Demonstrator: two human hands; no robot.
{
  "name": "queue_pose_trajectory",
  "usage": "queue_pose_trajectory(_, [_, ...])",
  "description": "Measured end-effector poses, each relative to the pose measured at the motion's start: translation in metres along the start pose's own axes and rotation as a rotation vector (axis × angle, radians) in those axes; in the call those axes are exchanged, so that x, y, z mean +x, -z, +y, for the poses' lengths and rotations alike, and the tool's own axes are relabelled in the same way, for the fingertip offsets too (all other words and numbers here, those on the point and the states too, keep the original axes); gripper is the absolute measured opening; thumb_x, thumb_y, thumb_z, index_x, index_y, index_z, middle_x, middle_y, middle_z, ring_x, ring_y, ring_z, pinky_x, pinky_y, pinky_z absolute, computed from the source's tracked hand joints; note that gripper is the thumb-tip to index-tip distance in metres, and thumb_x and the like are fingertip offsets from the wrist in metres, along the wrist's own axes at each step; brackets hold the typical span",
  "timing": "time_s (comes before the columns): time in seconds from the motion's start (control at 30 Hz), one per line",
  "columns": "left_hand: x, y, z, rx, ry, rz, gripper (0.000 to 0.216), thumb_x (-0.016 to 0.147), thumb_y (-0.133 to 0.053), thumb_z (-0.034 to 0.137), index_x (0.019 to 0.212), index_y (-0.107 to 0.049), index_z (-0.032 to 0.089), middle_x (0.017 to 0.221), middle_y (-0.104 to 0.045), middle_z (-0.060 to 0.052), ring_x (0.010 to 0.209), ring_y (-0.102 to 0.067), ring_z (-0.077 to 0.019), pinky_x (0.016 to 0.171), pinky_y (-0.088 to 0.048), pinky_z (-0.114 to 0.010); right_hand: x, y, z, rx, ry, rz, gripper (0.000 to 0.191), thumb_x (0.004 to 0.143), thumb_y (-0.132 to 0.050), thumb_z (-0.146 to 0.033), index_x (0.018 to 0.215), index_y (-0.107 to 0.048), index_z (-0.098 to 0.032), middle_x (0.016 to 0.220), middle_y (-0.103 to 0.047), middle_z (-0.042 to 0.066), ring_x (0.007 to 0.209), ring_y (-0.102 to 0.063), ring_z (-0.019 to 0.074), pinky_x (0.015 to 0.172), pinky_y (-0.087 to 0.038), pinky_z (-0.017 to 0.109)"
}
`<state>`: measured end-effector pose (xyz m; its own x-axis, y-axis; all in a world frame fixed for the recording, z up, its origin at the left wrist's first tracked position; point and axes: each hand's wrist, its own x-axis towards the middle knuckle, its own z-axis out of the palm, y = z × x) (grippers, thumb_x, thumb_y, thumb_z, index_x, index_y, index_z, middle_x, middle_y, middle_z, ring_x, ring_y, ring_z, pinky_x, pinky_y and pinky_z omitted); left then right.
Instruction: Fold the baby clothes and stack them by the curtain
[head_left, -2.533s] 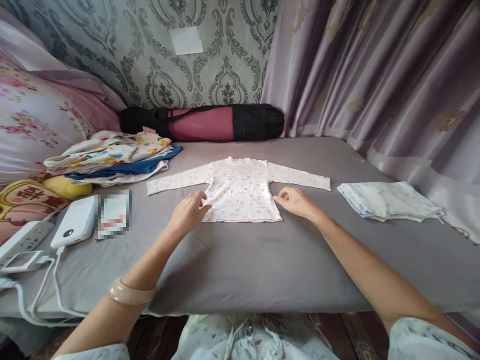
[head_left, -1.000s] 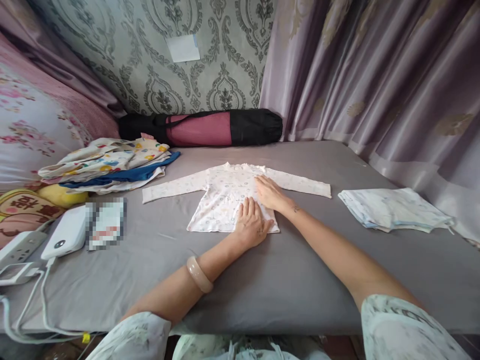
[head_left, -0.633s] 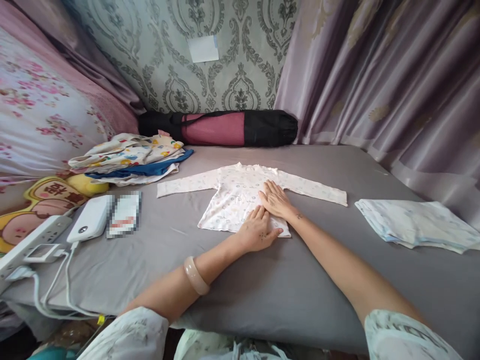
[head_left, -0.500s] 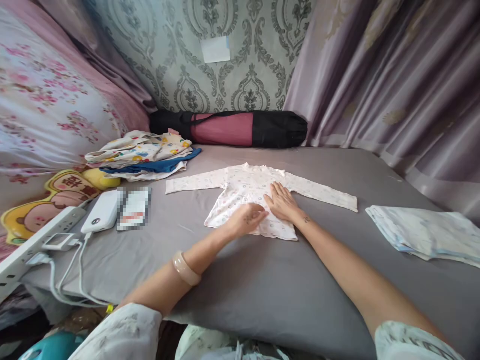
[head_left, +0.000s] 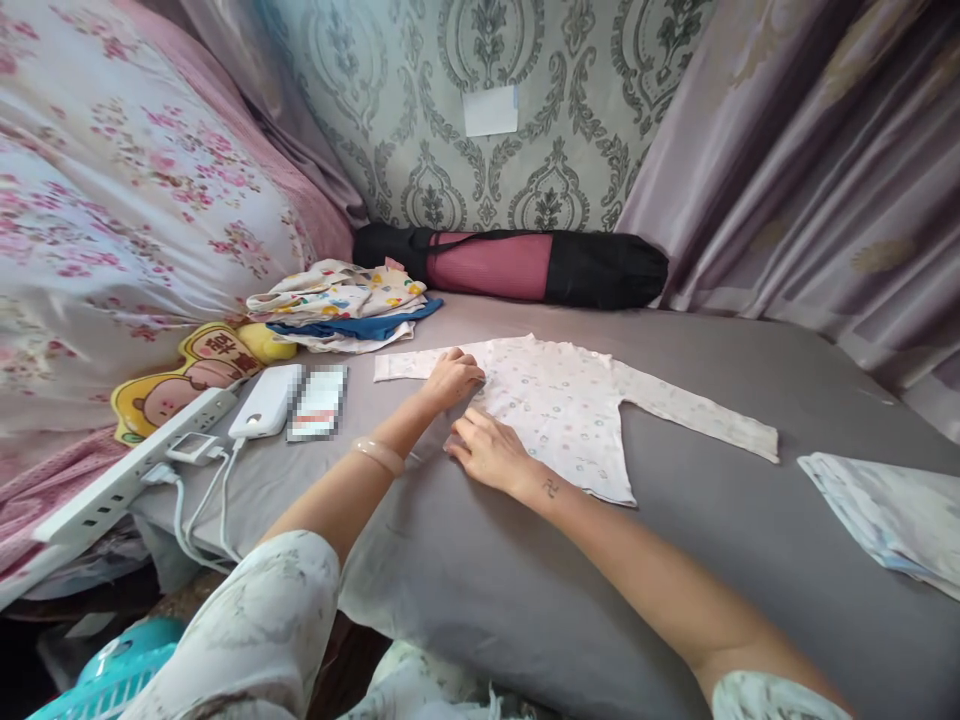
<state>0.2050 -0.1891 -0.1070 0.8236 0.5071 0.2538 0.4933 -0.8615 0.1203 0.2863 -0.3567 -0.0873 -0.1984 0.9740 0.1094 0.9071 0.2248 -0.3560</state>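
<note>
A small white long-sleeved shirt [head_left: 562, 410] with a fine print lies spread flat on the grey bed sheet [head_left: 697, 560], sleeves out to both sides. At the shirt's left armpit, my left hand [head_left: 454, 378] has its fingers curled down and pinched on the cloth. Just nearer to me, my right hand [head_left: 489, 448] is closed on the lower left side of the shirt by the hem. Its palm hides that corner, and the fingertips of both hands are partly hidden.
Folded clothes [head_left: 345, 300] are piled at the back left, beside a black and maroon rolled bag [head_left: 487, 265]. A white power bank [head_left: 266, 400], a power strip [head_left: 135, 465] and cables line the left edge. Folded pale cloth [head_left: 892, 510] lies at right.
Both hands have moved to the shirt's left side, the left to the armpit and the right from the middle to the lower edge. The camera view has turned slightly left.
</note>
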Motion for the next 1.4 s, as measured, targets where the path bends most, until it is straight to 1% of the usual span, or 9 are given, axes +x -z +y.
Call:
queue_pose_trajectory(0.23, [0.006, -0.008, -0.007, 0.094, -0.132, -0.033, 0.029, 0.094, -0.043, 0.027, 0.095, -0.07, 0.02, 0.101, -0.067, -0.011, 0.103, -0.046, -0.0267, 0.088, -0.032, -0.04, -0.003, -0.008, -0.001, -0.128, 0.027, -0.005, 0.026, 0.099, -0.04, -0.029, 0.098, -0.064, -0.02, 0.103, -0.061, 0.01, 0.099, -0.059, 0.0215, 0.077, -0.045, 0.03])
queue_pose_trajectory(0.37, [0.01, -0.01, -0.011, 0.164, -0.159, -0.037, 0.029, 0.093, -0.039, 0.02, 0.096, -0.068, 0.016, 0.101, -0.065, -0.013, 0.102, -0.046, -0.0273, 0.086, -0.032, -0.04, 0.0, -0.005, 0.004, -0.015, -0.025, -0.013, 0.025, 0.098, -0.042, -0.028, 0.096, -0.066, -0.019, 0.101, -0.064, 0.008, 0.092, -0.061, 0.0202, 0.074, -0.045, 0.029])
queue_pose_trajectory(0.57, [0.015, -0.007, -0.016, 0.139, -0.058, 0.005, 0.03, 0.092, -0.037, 0.014, 0.1, -0.066, 0.016, 0.102, -0.062, -0.014, 0.099, -0.046, -0.0275, 0.082, -0.034, -0.04, 0.004, 0.005, 0.02, 0.33, -0.033, -0.046, 0.022, 0.094, -0.048, -0.021, 0.09, -0.07, -0.018, 0.092, -0.068, 0.004, 0.089, -0.062, 0.0155, 0.081, -0.044, 0.025])
queue_pose_trajectory(0.77, [0.015, 0.003, -0.02, 0.055, -0.049, -0.062, 0.033, 0.086, -0.039, 0.008, 0.103, -0.066, 0.018, 0.106, -0.065, -0.012, 0.104, -0.049, -0.0265, 0.085, -0.036, -0.039, 0.0, 0.01, 0.02, 0.394, 0.052, -0.156, 0.021, 0.09, -0.054, -0.027, 0.092, -0.074, -0.023, 0.097, -0.068, 0.004, 0.087, -0.062, 0.0162, 0.081, -0.045, 0.027])
queue_pose_trajectory(0.93, [0.013, 0.01, 0.003, 0.097, 0.094, -0.034, 0.038, 0.082, -0.041, 0.005, 0.111, -0.063, 0.016, 0.115, -0.065, -0.012, 0.111, -0.053, -0.0274, 0.09, -0.04, -0.041, -0.007, 0.018, 0.04, 0.66, 0.021, -0.19, 0.033, 0.095, -0.043, -0.034, 0.106, -0.07, -0.019, 0.094, -0.071, 0.003, 0.078, -0.065, 0.0151, 0.073, -0.049, 0.026])
queue_pose_trajectory(1.0, [0.01, 0.005, 0.023, 0.055, 0.085, -0.008, 0.039, 0.086, -0.039, 0.008, 0.12, -0.058, 0.014, 0.122, -0.062, -0.013, 0.115, -0.053, -0.0257, 0.095, -0.04, -0.04, -0.009, 0.02, 0.06, 0.556, -0.117, -0.018, 0.038, 0.097, -0.037, -0.035, 0.107, -0.069, -0.017, 0.094, -0.071, 0.005, 0.084, -0.066, 0.0184, 0.076, -0.05, 0.028])
queue_pose_trajectory(1.1, [0.006, -0.009, 0.054, -0.002, -0.018, -0.061, 0.039, 0.096, -0.033, 0.022, 0.13, -0.051, 0.012, 0.135, -0.055, -0.014, 0.127, -0.048, -0.0239, 0.105, -0.036, -0.038, -0.012, 0.021, 0.093, 0.18, -0.265, 0.275, 0.041, 0.096, -0.032, -0.027, 0.121, -0.062, -0.015, 0.124, -0.063, 0.011, 0.118, -0.054, 0.0236, 0.102, -0.04, 0.036])
queue_pose_trajectory(1.23, [0.003, -0.027, 0.073, 0.055, 0.083, -0.119, 0.055, 0.099, -0.03, 0.043, 0.138, -0.043, 0.007, 0.149, -0.038, -0.02, 0.141, -0.029, -0.0306, 0.115, -0.023, -0.045, -0.019, 0.017, 0.118, -0.143, -0.395, 0.146, 0.053, 0.098, -0.03, -0.035, 0.144, -0.04, -0.011, 0.155, -0.031, 0.013, 0.144, -0.021, 0.0281, 0.116, -0.013, 0.05])
queue_pose_trajectory(1.4, [0.004, -0.034, 0.07, 0.086, 0.126, -0.151, 0.065, 0.099, -0.023, 0.05, 0.145, -0.034, 0.005, 0.154, -0.03, -0.02, 0.144, -0.023, -0.0316, 0.117, -0.019, -0.046, -0.021, 0.01, 0.122, -0.205, -0.486, 0.036, 0.061, 0.099, -0.021, -0.045, 0.151, -0.028, -0.013, 0.159, -0.02, 0.01, 0.146, -0.014, 0.0274, 0.117, -0.009, 0.051])
